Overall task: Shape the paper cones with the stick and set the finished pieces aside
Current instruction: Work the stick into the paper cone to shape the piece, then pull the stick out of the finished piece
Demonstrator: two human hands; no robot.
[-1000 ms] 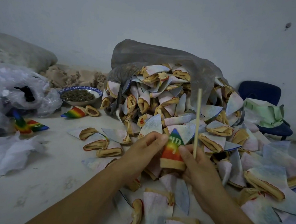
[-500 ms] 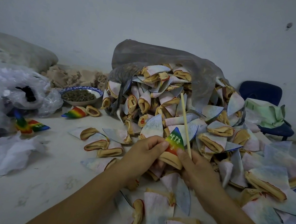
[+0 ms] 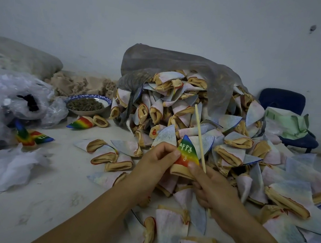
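A rainbow-coloured cone (image 3: pixel 187 153) with white lettering and a tan rim points up at mid-frame, held between both hands. My left hand (image 3: pixel 156 160) pinches its left edge with thumb and fingers. My right hand (image 3: pixel 206 182) pinches its lower right corner and also holds a thin pale stick (image 3: pixel 199 137), which leans up and to the left beside the cone. A big pile of pale inside-out cones (image 3: pixel 176 111) spills out of a grey plastic bag (image 3: pixel 161 62) behind. Finished rainbow cones lie at the left (image 3: pixel 82 122) (image 3: pixel 30 137).
A blue-rimmed bowl of dark bits (image 3: pixel 87 104) stands left of the pile. Clear plastic bags (image 3: pixel 11 95) and white tissue (image 3: pixel 14 166) lie at the far left. A dark blue chair (image 3: pixel 283 100) with green cloth (image 3: pixel 287 121) is at the right. Loose cones (image 3: pixel 286 192) cover the right side.
The stick went from upright to leaning left. The cone tilted so that its tip points up and slightly left, and both hands moved a little to the right with it.
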